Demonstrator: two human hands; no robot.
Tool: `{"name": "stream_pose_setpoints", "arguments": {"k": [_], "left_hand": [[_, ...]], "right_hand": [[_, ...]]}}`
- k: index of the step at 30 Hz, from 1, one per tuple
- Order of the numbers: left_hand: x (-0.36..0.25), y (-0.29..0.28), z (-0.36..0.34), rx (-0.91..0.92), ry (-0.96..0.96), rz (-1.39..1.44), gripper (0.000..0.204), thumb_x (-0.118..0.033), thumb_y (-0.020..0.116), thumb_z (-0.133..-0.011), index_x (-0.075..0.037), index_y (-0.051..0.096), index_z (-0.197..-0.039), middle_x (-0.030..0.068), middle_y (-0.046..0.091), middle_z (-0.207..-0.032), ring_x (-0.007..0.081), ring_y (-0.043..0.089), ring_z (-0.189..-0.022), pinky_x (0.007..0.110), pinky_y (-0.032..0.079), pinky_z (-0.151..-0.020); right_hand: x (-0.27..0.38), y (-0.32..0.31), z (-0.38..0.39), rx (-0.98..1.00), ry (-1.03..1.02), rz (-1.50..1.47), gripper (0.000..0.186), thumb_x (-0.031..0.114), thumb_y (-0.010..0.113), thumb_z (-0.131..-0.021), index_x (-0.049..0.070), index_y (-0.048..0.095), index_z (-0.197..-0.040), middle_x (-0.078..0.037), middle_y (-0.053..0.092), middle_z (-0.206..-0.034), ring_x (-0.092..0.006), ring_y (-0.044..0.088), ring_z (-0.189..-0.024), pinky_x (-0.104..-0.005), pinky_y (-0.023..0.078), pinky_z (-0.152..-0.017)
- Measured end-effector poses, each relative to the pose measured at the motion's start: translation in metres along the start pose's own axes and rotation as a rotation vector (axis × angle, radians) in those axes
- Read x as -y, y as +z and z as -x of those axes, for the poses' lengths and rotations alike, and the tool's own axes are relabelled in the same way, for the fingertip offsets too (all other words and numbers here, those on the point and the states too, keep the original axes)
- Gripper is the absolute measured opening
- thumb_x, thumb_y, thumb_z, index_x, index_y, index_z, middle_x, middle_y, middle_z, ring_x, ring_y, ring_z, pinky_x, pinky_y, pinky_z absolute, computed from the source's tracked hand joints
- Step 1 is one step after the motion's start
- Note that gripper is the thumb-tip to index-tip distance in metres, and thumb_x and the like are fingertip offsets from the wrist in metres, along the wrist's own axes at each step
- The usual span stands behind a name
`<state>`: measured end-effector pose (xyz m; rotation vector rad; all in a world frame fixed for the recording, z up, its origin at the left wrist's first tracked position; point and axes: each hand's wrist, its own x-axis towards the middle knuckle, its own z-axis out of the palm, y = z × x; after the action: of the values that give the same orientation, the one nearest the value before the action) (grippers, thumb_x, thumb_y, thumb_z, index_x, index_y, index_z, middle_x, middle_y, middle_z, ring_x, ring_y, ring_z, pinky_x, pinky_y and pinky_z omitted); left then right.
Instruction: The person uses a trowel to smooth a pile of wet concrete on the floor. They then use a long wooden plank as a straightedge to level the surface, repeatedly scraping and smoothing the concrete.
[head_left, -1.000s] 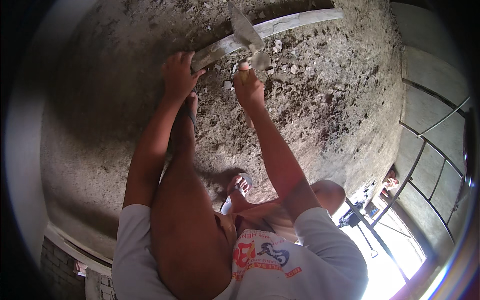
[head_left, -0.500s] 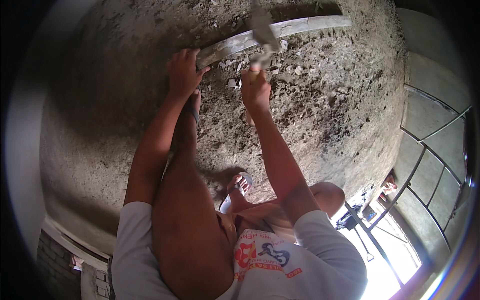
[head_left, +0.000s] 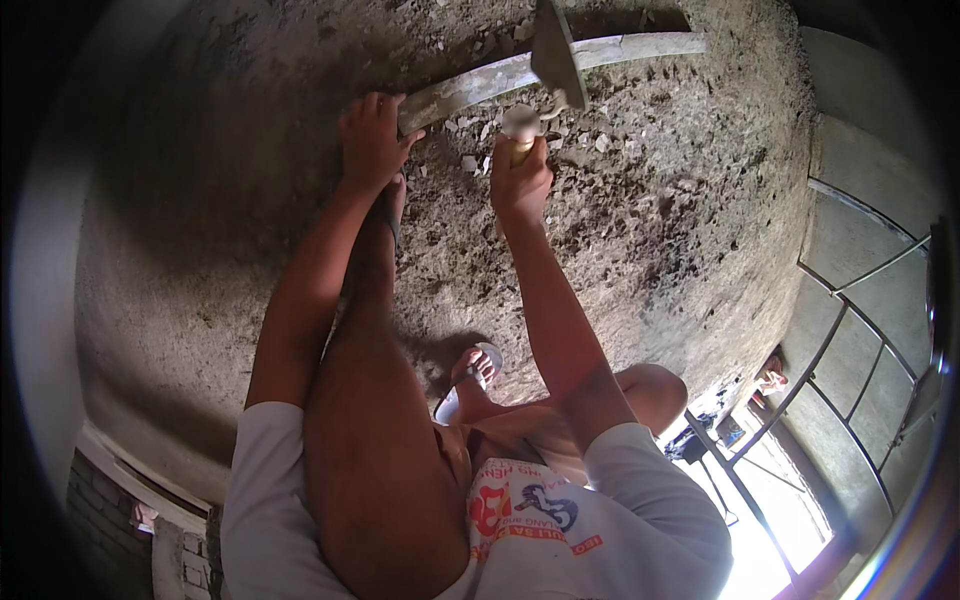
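My right hand (head_left: 522, 188) is closed round the handle of a trowel (head_left: 557, 62), just on the near side of a long pale straight-edge bar (head_left: 640, 48). The trowel's grey blade points away from me and overlaps the bar in the picture; whether the two touch I cannot tell. My left hand (head_left: 370, 145) grips the bar's left end, with the thumb on the near side and the fingers toward the far side. The bar lies across the rough ground. Pale chips (head_left: 470, 163) and crumbs are scattered along its near edge, around my right hand.
Pitted, crumbly ground (head_left: 660, 210) spreads around me. My sandalled foot (head_left: 470, 375) rests on it, and my other foot is close behind my left hand. A metal frame (head_left: 840, 290) stands at the right by a wall. Bright light enters at the lower right.
The trowel has shifted slightly right, and its blade shows broader and sharper than before. My left hand still holds the bar's end.
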<state>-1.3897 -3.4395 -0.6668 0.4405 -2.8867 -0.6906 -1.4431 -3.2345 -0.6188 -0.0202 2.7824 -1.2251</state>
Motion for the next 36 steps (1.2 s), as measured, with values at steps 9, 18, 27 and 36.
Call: {"name": "stream_pose_setpoints", "arguments": {"k": [9, 18, 27, 36], "left_hand": [[-0.001, -0.003, -0.003, 0.039, -0.021, 0.049, 0.064, -0.039, 0.082, -0.072, -0.012, 0.057, -0.125, 0.0087, 0.055, -0.114, 0.0308, 0.052, -0.111, 0.049, 0.04, -0.091], [0.009, 0.001, -0.003, -0.038, 0.028, 0.133, 0.056, -0.03, 0.081, -0.073, -0.007, 0.059, -0.119, 0.0128, 0.055, -0.107, 0.0331, 0.054, -0.106, 0.048, 0.04, -0.088], [0.007, -0.01, -0.005, -0.093, 0.178, 0.043, 0.056, -0.033, 0.08, -0.073, -0.005, 0.06, -0.118, 0.0114, 0.055, -0.105, 0.0314, 0.055, -0.103, 0.046, 0.04, -0.088], [0.007, -0.013, 0.002, -0.106, 0.185, -0.021, 0.057, -0.036, 0.075, -0.078, -0.005, 0.06, -0.123, 0.0112, 0.056, -0.111, 0.0293, 0.054, -0.107, 0.046, 0.04, -0.088]], "right_hand": [[0.021, 0.003, 0.017, 0.052, -0.099, -0.076, 0.026, 0.02, 0.067, -0.093, 0.001, 0.051, -0.088, -0.016, 0.063, -0.061, -0.0262, 0.068, -0.053, -0.0367, 0.053, -0.045], [0.006, 0.023, 0.042, 0.194, -0.087, 0.099, 0.026, 0.022, 0.066, -0.094, -0.001, 0.055, -0.093, -0.015, 0.065, -0.067, -0.0201, 0.066, -0.053, -0.0329, 0.053, -0.044], [0.012, 0.022, 0.051, 0.297, -0.093, 0.116, 0.023, 0.015, 0.068, -0.092, 0.0, 0.051, -0.095, -0.017, 0.062, -0.062, -0.0304, 0.069, -0.055, -0.0395, 0.052, -0.045], [0.041, -0.001, 0.064, 0.088, -0.114, -0.123, 0.026, 0.017, 0.07, -0.092, 0.002, 0.05, -0.087, -0.016, 0.064, -0.064, -0.0258, 0.068, -0.053, -0.0372, 0.049, -0.045]]}}
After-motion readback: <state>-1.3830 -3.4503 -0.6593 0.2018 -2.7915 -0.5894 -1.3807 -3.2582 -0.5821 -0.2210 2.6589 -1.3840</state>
